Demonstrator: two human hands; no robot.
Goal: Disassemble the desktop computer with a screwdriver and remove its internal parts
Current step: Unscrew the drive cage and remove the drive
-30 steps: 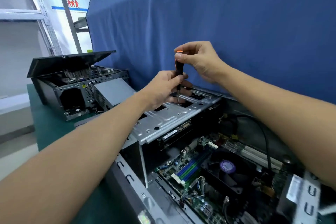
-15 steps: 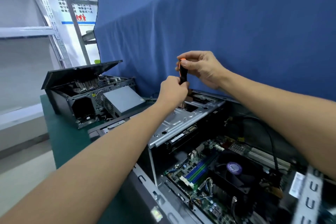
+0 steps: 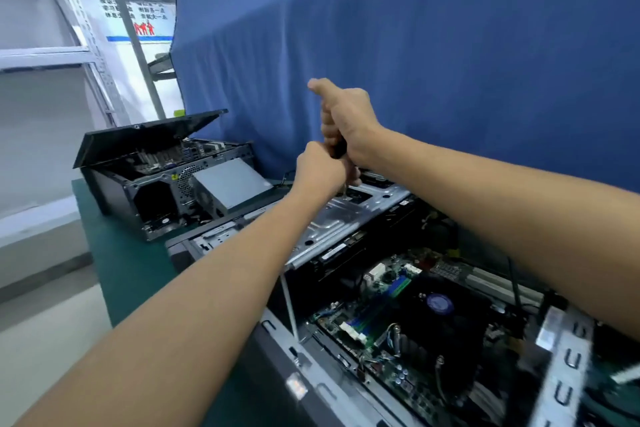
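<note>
Pressure straight down is helping: right hand [image 3: 348,121] is gripping the black-handled screwdriver [image 3: 338,149] mid-frame, left hand [image 3: 320,166] seemingly pinching its shaft.

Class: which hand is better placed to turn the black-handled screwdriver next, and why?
Probably the right hand: it grips the black-handled screwdriver high on its handle. The left hand holds low by the shaft, steadying it on the silver metal bracket.

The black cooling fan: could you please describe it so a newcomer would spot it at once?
Find the open dark-grey desktop case nearest the camera. On its green motherboard, right of the blue memory slots, sits the black cooling fan; it alone bears a round purple hub sticker.
</note>
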